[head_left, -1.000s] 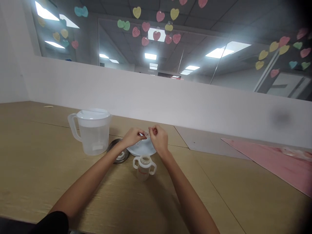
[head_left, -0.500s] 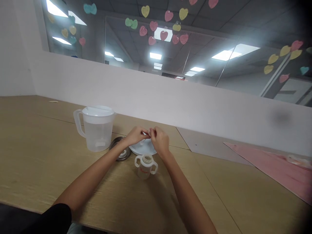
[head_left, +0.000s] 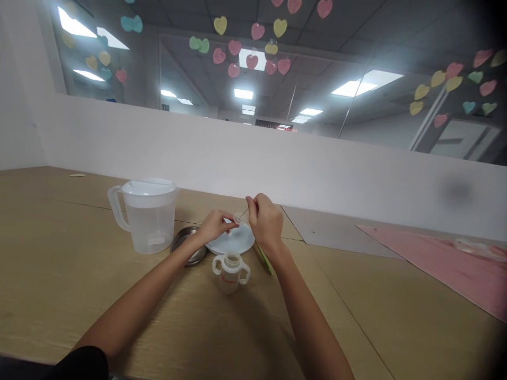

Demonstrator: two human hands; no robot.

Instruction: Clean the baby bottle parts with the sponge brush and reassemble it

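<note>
My left hand [head_left: 216, 226] pinches a small round translucent disc [head_left: 238, 217] between its fingertips. My right hand [head_left: 266, 220] is a little to the right and holds a thin metal pin [head_left: 243, 213] whose tip points at the disc, nearly touching it. Below both hands lies a white round plastic lid [head_left: 232, 240]. Nearer to me stands an open two-handled baby bottle [head_left: 230, 273] with a printed red label. A slim green stick [head_left: 263, 258] lies on the table under my right wrist.
A lidded plastic water pitcher [head_left: 148, 216] and a round metal dish [head_left: 187, 247] stand left of my hands on the wooden table [head_left: 79, 295]. A pink mat [head_left: 435, 264] lies at the right. A white wall backs the table.
My right hand has moved up and to the right, away from my left hand, showing the pin and the disc. The green stick now shows on the table. The view has shifted slightly.
</note>
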